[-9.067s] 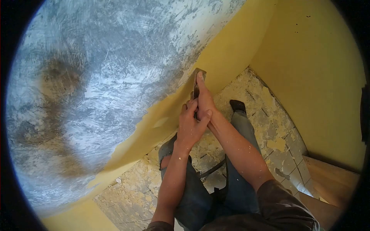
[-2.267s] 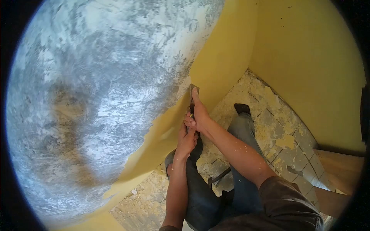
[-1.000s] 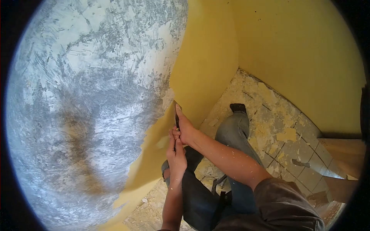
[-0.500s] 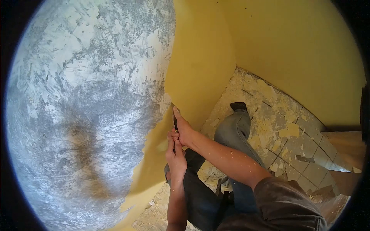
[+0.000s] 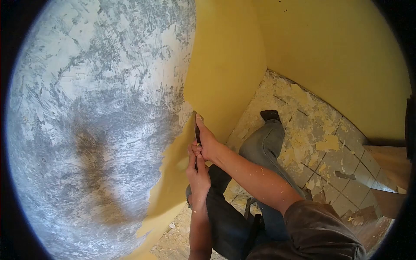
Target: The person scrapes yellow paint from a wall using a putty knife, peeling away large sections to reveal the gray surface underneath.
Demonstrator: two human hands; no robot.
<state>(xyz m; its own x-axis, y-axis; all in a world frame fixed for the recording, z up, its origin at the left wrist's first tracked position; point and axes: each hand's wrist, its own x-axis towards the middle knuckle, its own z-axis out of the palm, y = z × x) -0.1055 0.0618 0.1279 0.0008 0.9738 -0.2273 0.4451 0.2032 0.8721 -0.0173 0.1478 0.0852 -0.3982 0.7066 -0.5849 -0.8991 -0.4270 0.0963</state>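
Note:
A scraper with a dark, narrow body is held in both my hands, its tip close to the ragged edge of the yellow paint. My right hand is closed around the upper part, with the thumb stretched along it toward the blade. Just below, my left hand grips the lower end with bent fingers. Much of the handle is hidden by the fingers. Left of the tool, the wall is stripped to a patchy grey and white surface. Pale flakes stick to both forearms.
Another yellow wall meets this one at a corner. Yellow paint flakes litter the tiled floor. My bent legs are beneath my arms. Brown boards stand at the right edge.
The view has shifted slightly. Both hands keep their hold on the scraper, and its tip sits marginally higher in the picture. The paint edge looks much the same.

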